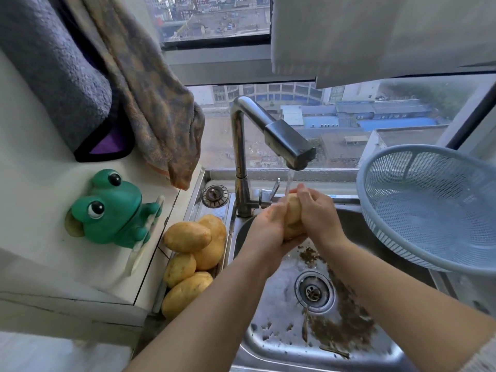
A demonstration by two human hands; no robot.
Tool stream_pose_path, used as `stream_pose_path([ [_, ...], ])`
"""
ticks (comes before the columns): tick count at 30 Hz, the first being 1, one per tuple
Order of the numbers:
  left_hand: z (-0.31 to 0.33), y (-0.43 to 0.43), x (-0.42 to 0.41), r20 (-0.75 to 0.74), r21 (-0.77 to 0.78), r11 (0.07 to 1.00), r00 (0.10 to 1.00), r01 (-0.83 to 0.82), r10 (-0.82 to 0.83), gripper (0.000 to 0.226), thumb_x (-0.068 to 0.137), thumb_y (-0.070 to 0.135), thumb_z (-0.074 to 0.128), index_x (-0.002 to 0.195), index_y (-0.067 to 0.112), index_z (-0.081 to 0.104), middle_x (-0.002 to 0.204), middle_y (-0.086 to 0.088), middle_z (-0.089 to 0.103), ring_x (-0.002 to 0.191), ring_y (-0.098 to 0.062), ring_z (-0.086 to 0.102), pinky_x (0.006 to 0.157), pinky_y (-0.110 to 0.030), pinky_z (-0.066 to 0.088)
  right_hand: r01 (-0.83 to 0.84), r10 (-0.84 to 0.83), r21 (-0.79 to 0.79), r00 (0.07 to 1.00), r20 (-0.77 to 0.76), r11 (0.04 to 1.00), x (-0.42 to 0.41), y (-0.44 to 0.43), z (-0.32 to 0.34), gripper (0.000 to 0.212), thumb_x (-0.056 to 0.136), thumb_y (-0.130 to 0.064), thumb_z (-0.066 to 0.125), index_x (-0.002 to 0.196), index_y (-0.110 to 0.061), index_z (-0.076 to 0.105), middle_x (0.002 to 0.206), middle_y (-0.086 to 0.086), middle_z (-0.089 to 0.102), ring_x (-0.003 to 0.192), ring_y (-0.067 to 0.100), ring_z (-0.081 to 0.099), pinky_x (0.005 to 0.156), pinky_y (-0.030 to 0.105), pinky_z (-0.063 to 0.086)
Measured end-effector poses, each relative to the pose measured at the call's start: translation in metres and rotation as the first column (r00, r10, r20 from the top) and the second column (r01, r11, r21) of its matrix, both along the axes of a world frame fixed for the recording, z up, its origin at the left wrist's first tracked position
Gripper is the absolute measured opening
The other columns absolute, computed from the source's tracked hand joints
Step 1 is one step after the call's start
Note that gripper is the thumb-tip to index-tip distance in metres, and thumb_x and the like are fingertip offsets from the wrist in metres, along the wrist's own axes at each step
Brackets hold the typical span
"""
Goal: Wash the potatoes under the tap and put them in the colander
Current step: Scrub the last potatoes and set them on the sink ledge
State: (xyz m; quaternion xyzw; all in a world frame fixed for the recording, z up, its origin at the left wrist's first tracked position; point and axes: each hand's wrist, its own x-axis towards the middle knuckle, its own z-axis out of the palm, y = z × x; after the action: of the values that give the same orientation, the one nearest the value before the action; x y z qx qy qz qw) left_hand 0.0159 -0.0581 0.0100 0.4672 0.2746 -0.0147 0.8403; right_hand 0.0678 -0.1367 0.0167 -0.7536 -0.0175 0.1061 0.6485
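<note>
- One potato (293,214) is gripped between both hands, directly under the spout of the tap (291,147).
- The left hand (269,226) is cupped beneath and around the potato's lower end, with the fingers curled up against it.
- The right hand (316,208) is wrapped over the potato's upper right side, and its fingertips are seen at the top, by the water.
- A thin stream of water (288,182) is seen falling from the spout onto the top of the potato, just above the right hand's fingers.
- The colander (386,233), pale blue and tilted, is set to the right of the right hand on the sink's edge. No potato is seen in it, though its far right side is cut off by the frame.
- Four more potatoes (188,237) are piled to the left of the left hand, beside the basin.
- The steel sink (279,285) lies below both hands, and brown dirt (346,331) is scattered around its drain (314,291).
- A green frog figure (110,208) is fixed further left of the left hand, beyond the piled potatoes.
</note>
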Motion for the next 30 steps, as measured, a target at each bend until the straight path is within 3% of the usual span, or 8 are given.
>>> stream_pose_path([
  [4,-0.004,0.001,0.003,-0.008,0.076,0.993,0.996,-0.086,0.087,0.045,0.090,0.047,0.060,0.114,0.009,0.063,0.103,-0.013,0.071,0.091,-0.025,0.070,0.074,-0.039,0.060,-0.079,0.118,-0.158,0.961,0.249,0.984,-0.016,-0.001,-0.004,0.018,0.096,-0.036,0.055,0.100,-0.021,0.064,0.094,-0.002,0.067,0.092,0.015,0.063,0.087,0.033,0.051],
  [9,0.001,0.013,0.010,-0.174,-0.118,0.987,0.980,-0.113,0.092,0.045,0.097,0.047,0.049,0.116,0.009,0.064,0.108,-0.016,0.070,0.092,-0.026,0.070,0.067,-0.037,0.059,-0.201,0.346,-0.342,0.828,0.442,0.918,-0.013,-0.017,-0.013,0.056,0.078,-0.034,0.078,0.126,-0.021,0.053,0.107,-0.008,0.054,0.097,0.009,0.054,0.090,0.024,0.046],
  [13,0.001,-0.002,0.007,-0.064,0.065,0.993,0.992,-0.101,0.105,0.040,0.103,0.042,0.035,0.115,0.014,0.061,0.110,-0.016,0.067,0.098,-0.027,0.067,0.076,-0.042,0.060,-0.176,0.221,-0.151,0.902,0.371,0.973,-0.007,-0.020,-0.012,0.030,0.074,-0.049,0.071,0.098,-0.036,0.058,0.090,-0.017,0.062,0.084,0.004,0.061,0.078,0.022,0.052],
  [15,0.001,-0.012,0.001,0.058,0.191,0.973,0.991,-0.126,0.116,0.037,0.104,0.041,0.034,0.120,0.016,0.057,0.110,-0.015,0.064,0.099,-0.025,0.066,0.083,-0.045,0.059,-0.069,0.059,0.037,0.971,0.233,0.997,-0.005,-0.014,-0.006,0.006,0.086,-0.038,0.064,0.085,-0.032,0.064,0.083,-0.009,0.065,0.080,0.009,0.063,0.075,0.030,0.055],
  [18,-0.004,-0.019,-0.011,0.198,0.261,0.961,0.979,-0.096,0.044,0.040,0.097,0.045,0.039,0.127,0.018,0.047,0.114,-0.010,0.057,0.103,-0.021,0.064,0.084,-0.038,0.058,0.056,-0.032,0.215,0.993,-0.116,0.975,0.000,-0.008,0.001,0.027,0.098,-0.027,0.051,0.079,-0.020,0.069,0.083,0.006,0.067,0.081,0.023,0.065,0.073,0.039,0.058],
  [23,-0.007,-0.010,-0.020,0.198,0.100,0.990,0.977,-0.100,0.079,0.026,0.100,0.032,0.044,0.123,0.019,0.049,0.119,-0.014,0.057,0.099,-0.022,0.065,0.074,-0.034,0.059,-0.048,0.085,0.164,0.969,-0.232,0.985,-0.004,-0.007,0.002,0.028,0.100,-0.030,0.044,0.089,-0.017,0.067,0.095,0.009,0.067,0.091,0.024,0.064,0.084,0.041,0.054],
  [28,-0.008,-0.001,-0.024,0.192,0.200,0.972,0.978,-0.124,0.085,0.029,0.101,0.032,0.044,0.124,0.017,0.052,0.116,-0.013,0.062,0.100,-0.022,0.067,0.078,-0.038,0.059,-0.208,0.209,0.026,0.971,-0.115,0.978,-0.018,-0.004,-0.004,0.029,0.084,-0.044,0.069,0.104,-0.026,0.059,0.104,0.002,0.063,0.098,0.019,0.063,0.085,0.040,0.057],
  [30,-0.009,0.000,-0.025,0.195,0.204,0.970,0.976,-0.135,0.095,0.027,0.101,0.029,0.045,0.124,0.016,0.053,0.117,-0.016,0.062,0.102,-0.025,0.067,0.081,-0.041,0.059,-0.222,0.227,0.053,0.967,-0.117,0.974,-0.019,-0.003,-0.004,0.027,0.085,-0.044,0.068,0.104,-0.028,0.059,0.109,0.005,0.063,0.101,0.023,0.063,0.087,0.044,0.057],
])
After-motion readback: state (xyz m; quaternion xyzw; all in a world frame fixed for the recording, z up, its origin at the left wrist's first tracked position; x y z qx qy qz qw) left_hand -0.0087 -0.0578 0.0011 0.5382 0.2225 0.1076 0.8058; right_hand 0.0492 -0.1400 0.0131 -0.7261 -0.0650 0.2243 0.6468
